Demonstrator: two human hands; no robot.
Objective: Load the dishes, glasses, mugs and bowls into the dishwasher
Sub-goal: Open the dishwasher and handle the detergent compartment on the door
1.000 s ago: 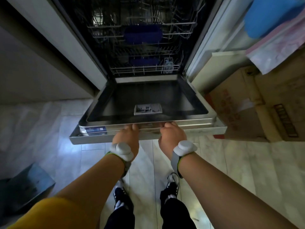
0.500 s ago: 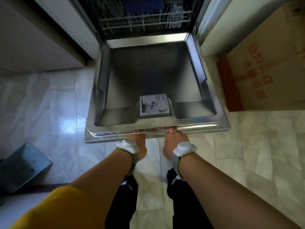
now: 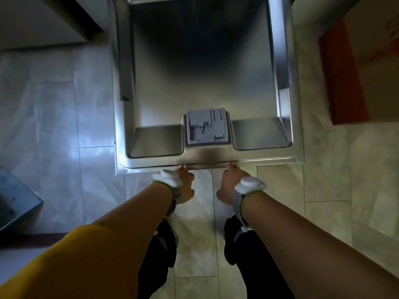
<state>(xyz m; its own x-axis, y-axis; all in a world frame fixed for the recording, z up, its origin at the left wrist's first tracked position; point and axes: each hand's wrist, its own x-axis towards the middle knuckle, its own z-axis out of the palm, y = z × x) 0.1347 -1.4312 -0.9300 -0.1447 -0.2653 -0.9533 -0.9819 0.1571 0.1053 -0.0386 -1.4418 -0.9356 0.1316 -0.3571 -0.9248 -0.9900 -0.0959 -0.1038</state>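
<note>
The dishwasher door lies folded down flat in front of me, its steel inner face up, with the grey detergent dispenser near its front edge. My left hand grips that front edge from below, fingertips curled over the rim. My right hand grips the same edge a little to the right. Both wrists carry white bands. The racks and any dishes are out of view.
Pale floor tiles surround the door. A cardboard box with a red side stands to the right of the door. A dark flat object lies on the floor at the left. Cabinet fronts run along the upper left.
The door has come down from partly lowered to flat with both hands on its edge. My view has tipped downward, so the racks have left the frame.
</note>
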